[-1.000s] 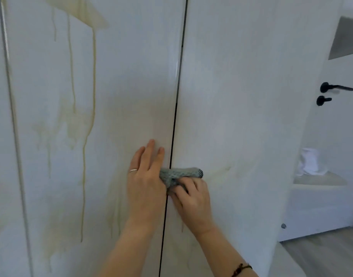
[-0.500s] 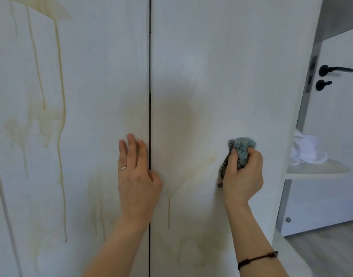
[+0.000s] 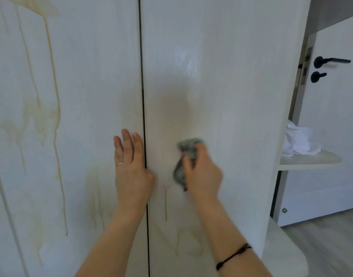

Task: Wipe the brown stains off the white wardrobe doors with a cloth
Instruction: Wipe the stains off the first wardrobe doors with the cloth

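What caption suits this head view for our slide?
Right hand holds a grey cloth to the right wardrobe door; left hand rests flat on the left door.

cloth (image 3: 188, 147): blurred, half under fingers (image 3: 188, 165) | top stain (image 3: 37, 5): cropped at edge

1. A pale, rounded upper shelf (image 3: 311, 159) juts from the right end of the wardrobe (image 3: 241, 96), at mid height.
2. A white crumpled fabric (image 3: 299, 140) lies on this shelf, at its left part, close to the wardrobe side.
3. A lower shelf (image 3: 283, 252) of the same pale finish and rounded edge sits nearer, at the bottom right.
4. The floor (image 3: 331, 236), grey wood-look planks, shows to the right of the lower shelf.
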{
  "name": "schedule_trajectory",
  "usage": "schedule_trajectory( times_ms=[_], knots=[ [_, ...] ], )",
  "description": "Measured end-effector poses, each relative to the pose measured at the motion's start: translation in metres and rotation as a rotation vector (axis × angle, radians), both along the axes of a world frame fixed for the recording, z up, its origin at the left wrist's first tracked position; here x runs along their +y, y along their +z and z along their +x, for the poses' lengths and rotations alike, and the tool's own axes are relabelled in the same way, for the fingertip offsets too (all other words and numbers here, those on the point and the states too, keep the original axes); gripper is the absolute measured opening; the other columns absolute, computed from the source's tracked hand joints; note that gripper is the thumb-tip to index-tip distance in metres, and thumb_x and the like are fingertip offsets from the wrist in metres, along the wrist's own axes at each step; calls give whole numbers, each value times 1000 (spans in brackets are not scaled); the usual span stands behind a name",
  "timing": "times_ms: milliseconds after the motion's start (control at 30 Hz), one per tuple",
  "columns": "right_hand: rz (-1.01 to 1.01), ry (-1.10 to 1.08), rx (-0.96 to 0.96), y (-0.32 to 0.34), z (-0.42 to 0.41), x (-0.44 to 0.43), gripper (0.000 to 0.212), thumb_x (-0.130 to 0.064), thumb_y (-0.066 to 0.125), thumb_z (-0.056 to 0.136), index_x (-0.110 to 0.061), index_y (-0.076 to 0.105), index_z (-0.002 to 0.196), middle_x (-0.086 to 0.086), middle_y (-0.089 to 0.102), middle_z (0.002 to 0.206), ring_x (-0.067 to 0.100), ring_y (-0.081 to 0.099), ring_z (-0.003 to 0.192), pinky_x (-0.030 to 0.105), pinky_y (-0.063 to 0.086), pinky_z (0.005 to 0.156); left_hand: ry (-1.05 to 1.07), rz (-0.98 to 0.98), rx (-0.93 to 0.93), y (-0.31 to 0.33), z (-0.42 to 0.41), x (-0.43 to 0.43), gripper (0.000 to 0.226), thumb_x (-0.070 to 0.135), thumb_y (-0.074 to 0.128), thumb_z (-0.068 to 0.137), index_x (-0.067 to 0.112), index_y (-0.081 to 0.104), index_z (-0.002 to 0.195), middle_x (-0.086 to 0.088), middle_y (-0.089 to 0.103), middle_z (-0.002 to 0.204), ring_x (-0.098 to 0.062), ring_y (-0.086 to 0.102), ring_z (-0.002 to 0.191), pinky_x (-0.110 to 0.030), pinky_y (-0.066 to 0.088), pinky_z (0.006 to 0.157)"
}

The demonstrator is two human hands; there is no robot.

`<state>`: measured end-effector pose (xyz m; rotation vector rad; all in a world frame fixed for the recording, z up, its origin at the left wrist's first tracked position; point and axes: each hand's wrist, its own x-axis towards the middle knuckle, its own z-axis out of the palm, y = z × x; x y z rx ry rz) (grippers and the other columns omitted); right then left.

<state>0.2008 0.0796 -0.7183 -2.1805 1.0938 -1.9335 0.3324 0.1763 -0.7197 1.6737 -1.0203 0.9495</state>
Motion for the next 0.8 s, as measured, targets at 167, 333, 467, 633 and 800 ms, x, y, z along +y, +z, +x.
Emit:
schedule_trajectory(
  times_ms=[167, 333, 467, 633, 800],
  knots=[
    [182, -237, -473, 9, -84, -61, 26, -48, 45, 100, -25, 42, 111, 0, 66, 91, 32, 66, 81, 31, 36, 68, -9, 52, -4, 1, -3, 1, 83, 3, 23, 76, 5, 16, 159, -14, 3, 167, -38, -5, 153, -48, 21, 123],
    [185, -228, -402, -4, -75, -52, 28, -48, 39, 103, -22, 42, 111, 1, 64, 83, 26, 59, 69, 31, 34, 64, 5, 49, 3, 0, -4, -3, 88, -10, 38, 73, 2, 17, 158, -17, 5, 166, -40, -4, 153, -51, 15, 124],
    [106, 32, -68, -12, -25, -9, 28, -61, 31, 97, -35, 41, 101, -12, 59, 72, 18, 60, 64, 31, 41, 58, 27, 48, 14, 2, -8, -4, 85, -7, 35, 76, 3, 16, 158, -17, 3, 166, -40, -5, 153, -48, 7, 124],
    [-178, 263, 419, -68, 25, 36, 23, -47, 57, 91, -25, 55, 97, -7, 65, 73, 17, 62, 58, 27, 38, 47, -9, 53, 48, 3, -8, 0, 103, -15, 52, 65, 5, 16, 159, -13, 1, 167, -34, -9, 154, -44, 5, 126],
    [-229, 203, 449, -78, 5, 17, 29, -43, 72, 84, -26, 58, 103, -4, 67, 69, 20, 62, 53, 27, 44, 44, -59, 29, 44, 0, -4, 3, 101, -18, 49, 63, 3, 21, 158, -13, 5, 167, -35, -4, 154, -48, 10, 125]
  ],
)
